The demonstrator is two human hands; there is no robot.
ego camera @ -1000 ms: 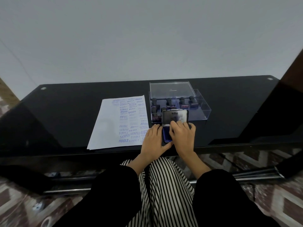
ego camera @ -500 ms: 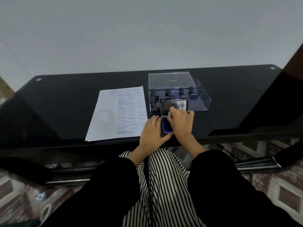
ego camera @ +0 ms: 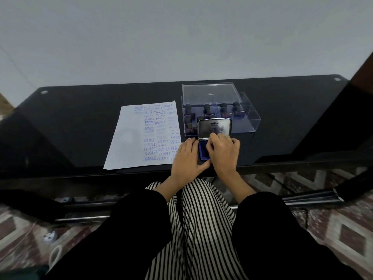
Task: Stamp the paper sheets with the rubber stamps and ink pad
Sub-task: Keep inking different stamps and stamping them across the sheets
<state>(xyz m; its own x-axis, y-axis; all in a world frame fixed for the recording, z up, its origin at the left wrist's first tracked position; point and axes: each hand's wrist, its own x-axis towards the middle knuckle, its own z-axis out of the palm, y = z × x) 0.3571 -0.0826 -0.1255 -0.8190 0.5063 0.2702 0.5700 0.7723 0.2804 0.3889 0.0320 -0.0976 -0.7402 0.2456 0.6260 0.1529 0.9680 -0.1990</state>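
Head view. The ink pad (ego camera: 203,154) lies open at the near edge of the black glass table (ego camera: 80,126). Its blue inking surface faces up and its metal lid (ego camera: 214,127) stands raised at the far side of the pad, with the printed inner face towards the person.

The left hand (ego camera: 186,158) rests flat just left of the ink pad. Its fingers are straight and close together, pointing away from the person, and its thumb reaches towards the pad's near corner. It holds nothing.

The right hand (ego camera: 224,154) covers the right part of the ink pad, fingers bent, with fingertips against the lower part of the lid. Whether it pinches anything beneath the palm cannot be told.

The paper sheets (ego camera: 131,142) lie left of the ink pad, beyond the left hand, and that hand overlaps their right edge. They carry blue impressions reading FRAGILE, SAMPLE and AIR MAIL.

Directly behind the ink pad stands a clear plastic box (ego camera: 247,118) holding upright rubber stamps (ego camera: 206,109) with dark handles. The box cover (ego camera: 210,92) stands propped at the far side of the box.
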